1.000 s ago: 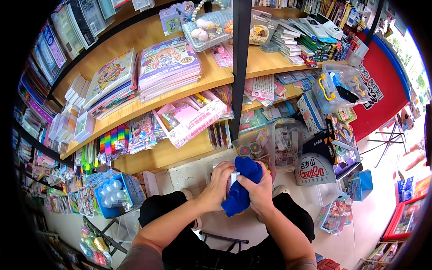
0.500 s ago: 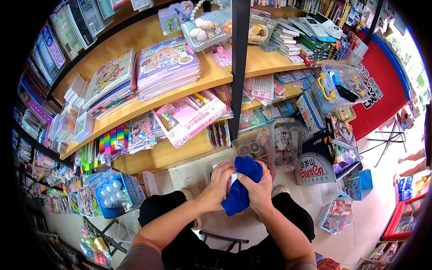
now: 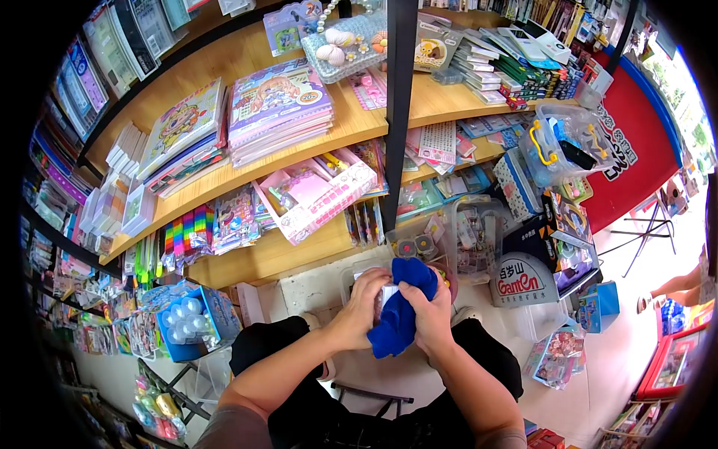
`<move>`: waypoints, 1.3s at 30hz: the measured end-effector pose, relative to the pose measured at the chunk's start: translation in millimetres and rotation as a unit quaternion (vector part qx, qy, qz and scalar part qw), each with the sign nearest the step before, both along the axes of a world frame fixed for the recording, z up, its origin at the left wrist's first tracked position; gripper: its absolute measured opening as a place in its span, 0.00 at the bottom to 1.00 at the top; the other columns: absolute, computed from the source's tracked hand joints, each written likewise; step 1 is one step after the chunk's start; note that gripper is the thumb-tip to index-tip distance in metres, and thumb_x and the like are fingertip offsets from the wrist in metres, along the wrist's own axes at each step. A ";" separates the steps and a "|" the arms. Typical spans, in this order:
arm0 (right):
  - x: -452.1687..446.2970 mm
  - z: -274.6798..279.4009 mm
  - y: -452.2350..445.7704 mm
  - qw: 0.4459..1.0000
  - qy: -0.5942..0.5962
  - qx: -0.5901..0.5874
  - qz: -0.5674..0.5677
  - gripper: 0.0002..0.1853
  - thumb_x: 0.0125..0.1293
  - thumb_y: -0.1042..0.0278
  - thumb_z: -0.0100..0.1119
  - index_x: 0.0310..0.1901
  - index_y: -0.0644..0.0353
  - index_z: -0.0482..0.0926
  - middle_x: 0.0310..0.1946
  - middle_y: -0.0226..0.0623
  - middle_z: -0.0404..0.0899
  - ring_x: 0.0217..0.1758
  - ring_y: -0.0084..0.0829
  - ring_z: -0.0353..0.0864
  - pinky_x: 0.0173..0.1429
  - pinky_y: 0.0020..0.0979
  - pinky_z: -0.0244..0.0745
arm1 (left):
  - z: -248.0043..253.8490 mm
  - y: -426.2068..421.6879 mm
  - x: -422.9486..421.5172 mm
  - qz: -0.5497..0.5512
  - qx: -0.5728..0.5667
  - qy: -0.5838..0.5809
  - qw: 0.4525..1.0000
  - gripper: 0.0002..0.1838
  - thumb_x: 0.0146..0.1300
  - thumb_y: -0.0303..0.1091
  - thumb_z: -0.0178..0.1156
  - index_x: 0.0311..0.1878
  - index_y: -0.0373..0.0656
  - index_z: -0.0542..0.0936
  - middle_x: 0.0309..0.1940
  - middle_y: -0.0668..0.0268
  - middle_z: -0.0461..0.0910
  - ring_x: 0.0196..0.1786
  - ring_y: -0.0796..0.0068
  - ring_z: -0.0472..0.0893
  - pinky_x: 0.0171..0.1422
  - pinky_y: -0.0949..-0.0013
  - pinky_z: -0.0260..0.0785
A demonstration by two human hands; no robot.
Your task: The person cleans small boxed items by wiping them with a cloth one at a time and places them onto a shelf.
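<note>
Between my knees, my right hand point(image 3: 428, 318) is closed on a bunched blue cloth point(image 3: 395, 329), its thumb pressed on top. My left hand point(image 3: 360, 310) curls around a small whitish item point(image 3: 387, 293), which the cloth partly covers. What kind of item it is, I cannot make out. Both hands are close together, with the cloth against the item. Behind them, a clear plastic container point(image 3: 348, 278) is partly hidden by my fingers.
A wooden shelf point(image 3: 351, 112) with stacked books point(image 3: 277, 112) runs ahead, split by a black post point(image 3: 399, 112). Clear bins point(image 3: 479, 239) and a Ganten carton point(image 3: 522, 280) stand at right. A blue box of clear balls point(image 3: 196, 322) sits at left.
The blue cloth has shifted slightly in my hands, its folds changed. At the far right, another person's leg has come further into view.
</note>
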State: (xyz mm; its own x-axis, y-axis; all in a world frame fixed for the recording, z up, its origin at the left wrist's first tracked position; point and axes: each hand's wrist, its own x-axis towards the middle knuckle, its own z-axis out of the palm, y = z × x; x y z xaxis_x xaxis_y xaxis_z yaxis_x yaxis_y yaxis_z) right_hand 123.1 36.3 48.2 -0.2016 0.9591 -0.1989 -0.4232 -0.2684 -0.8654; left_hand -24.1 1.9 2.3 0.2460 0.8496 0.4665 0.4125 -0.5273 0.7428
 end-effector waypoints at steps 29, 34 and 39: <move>-0.3 -24.9 25.8 0.901 -0.274 0.333 0.045 0.25 0.46 0.78 0.61 0.50 0.59 0.68 0.42 0.46 0.73 0.46 0.44 0.76 0.51 0.36 0.71 | -19.1 -23.8 -22.1 -0.022 -0.169 -0.129 0.977 0.58 0.31 0.34 0.76 0.64 0.44 0.47 0.56 0.55 0.60 0.59 0.62 0.66 0.65 0.58 0.57; 11.7 -10.6 39.0 0.890 -0.353 0.287 -0.042 0.22 0.47 0.78 0.60 0.47 0.61 0.69 0.37 0.52 0.76 0.43 0.51 0.78 0.47 0.38 0.72 | -12.2 -14.3 -18.3 -0.041 -0.132 -0.130 0.982 0.55 0.36 0.29 0.76 0.63 0.46 0.46 0.60 0.50 0.57 0.65 0.58 0.61 0.69 0.57 0.52; 25.9 -14.2 47.7 0.913 -0.351 0.198 -0.061 0.20 0.47 0.81 0.60 0.44 0.60 0.70 0.32 0.36 0.75 0.37 0.28 0.75 0.45 0.29 0.71 | -2.1 -9.5 -19.4 -0.077 -0.102 -0.153 0.980 0.54 0.37 0.26 0.75 0.64 0.53 0.47 0.63 0.53 0.54 0.68 0.56 0.56 0.68 0.51 0.54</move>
State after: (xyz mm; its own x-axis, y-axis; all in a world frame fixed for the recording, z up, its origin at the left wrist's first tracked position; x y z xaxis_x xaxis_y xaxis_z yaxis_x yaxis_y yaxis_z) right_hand 149.0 84.0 34.0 -0.0442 0.9905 0.1300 0.2670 0.1371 -0.9539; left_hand -43.5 -7.6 0.2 0.2533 0.8968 0.3628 0.0810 -0.3934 0.9158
